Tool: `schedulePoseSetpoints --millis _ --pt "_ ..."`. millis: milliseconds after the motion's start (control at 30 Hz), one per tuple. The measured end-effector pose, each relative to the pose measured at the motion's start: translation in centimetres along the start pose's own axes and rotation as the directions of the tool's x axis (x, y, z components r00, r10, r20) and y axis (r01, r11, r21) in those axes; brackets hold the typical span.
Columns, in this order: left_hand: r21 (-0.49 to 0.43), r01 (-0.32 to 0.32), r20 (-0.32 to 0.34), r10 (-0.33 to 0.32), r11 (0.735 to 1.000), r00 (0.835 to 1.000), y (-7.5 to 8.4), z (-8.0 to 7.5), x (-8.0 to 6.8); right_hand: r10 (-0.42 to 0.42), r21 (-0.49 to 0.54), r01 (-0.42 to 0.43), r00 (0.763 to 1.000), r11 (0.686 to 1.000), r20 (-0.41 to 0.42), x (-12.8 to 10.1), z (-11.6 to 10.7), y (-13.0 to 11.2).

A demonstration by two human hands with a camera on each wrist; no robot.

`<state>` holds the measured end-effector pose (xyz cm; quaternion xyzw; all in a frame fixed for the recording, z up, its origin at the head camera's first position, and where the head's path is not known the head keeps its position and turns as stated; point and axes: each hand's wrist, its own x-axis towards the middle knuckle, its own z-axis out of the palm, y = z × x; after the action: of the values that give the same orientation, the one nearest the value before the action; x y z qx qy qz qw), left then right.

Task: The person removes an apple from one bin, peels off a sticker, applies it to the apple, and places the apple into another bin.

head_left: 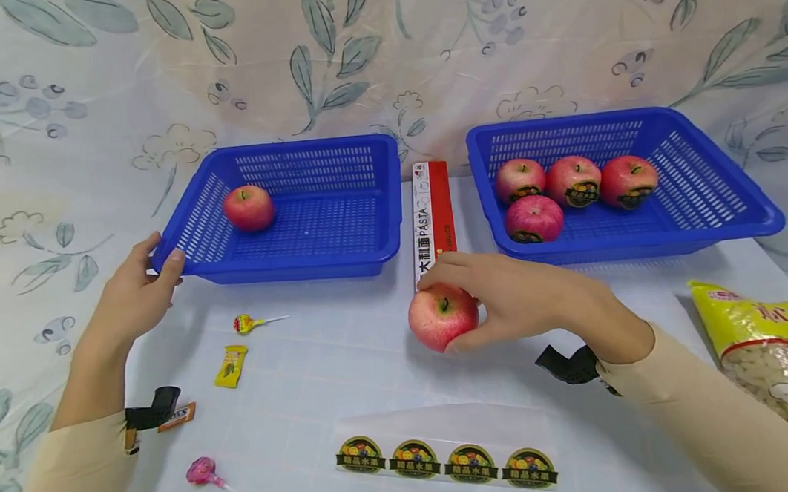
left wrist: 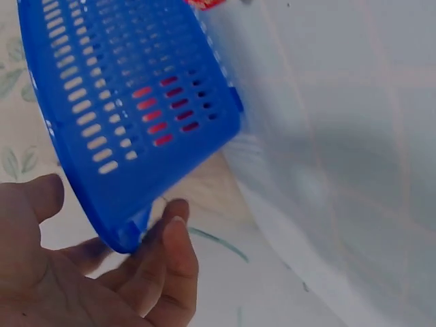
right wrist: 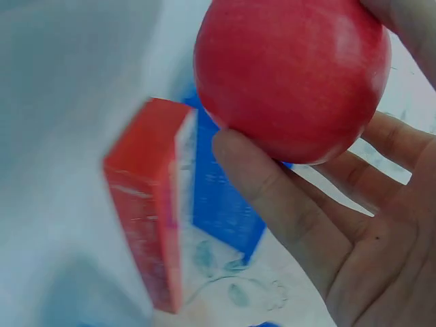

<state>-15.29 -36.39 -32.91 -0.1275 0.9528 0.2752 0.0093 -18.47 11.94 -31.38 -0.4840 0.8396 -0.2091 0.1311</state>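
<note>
A: Left basket: left hand pinches only its corner; a tug could skid it on the desk.

B: Right hand grip cups the apple by the pasta box. Loose fingers, it rolls.

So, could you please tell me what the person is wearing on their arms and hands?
Both hands are bare: no gloves or rings show. Long, snug beige sleeves reach the wrists. A black strap sits at the left wrist and another black strap at the right.
</note>
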Motion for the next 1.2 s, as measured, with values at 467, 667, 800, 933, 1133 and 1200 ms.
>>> schedulePoseSetpoints --millis 467,667,800,933,1133,1200 --pt "0.110 -0.350 -0.166 0.364 0.930 0.916 5.9 4.4 -5.9 0.055 -0.047 -0.055 0.998 0.997 -0.005 -2.3 3.0 2.0" --pt "0.059 -0.382 0.122 0.373 0.922 0.920 9.0 7.0 -9.4 0.051 -0.023 -0.051 0.999 0.998 -0.007 -2.6 3.4 2.2" --pt "0.100 -0.286 0.343 0.237 0.953 0.909 10.2 8.6 -11.8 0.025 -0.011 -0.025 1.000 1.000 0.005 -2.6 3.3 2.2" --pt "0.120 -0.224 0.464 0.145 0.967 0.874 10.2 10.2 -13.9 0.020 -0.046 -0.019 1.000 0.999 0.012 -2.5 3.3 2.0" --pt "-0.049 -0.191 0.559 0.186 0.980 0.808 9.4 11.9 -14.9 0.024 -0.071 -0.024 1.000 0.997 -0.002 -2.9 2.9 1.1" --pt "-0.119 -0.167 0.591 0.205 0.979 0.780 9.3 12.2 -14.9 0.001 -0.106 -0.004 1.000 0.994 -0.026 -3.1 2.7 0.8"
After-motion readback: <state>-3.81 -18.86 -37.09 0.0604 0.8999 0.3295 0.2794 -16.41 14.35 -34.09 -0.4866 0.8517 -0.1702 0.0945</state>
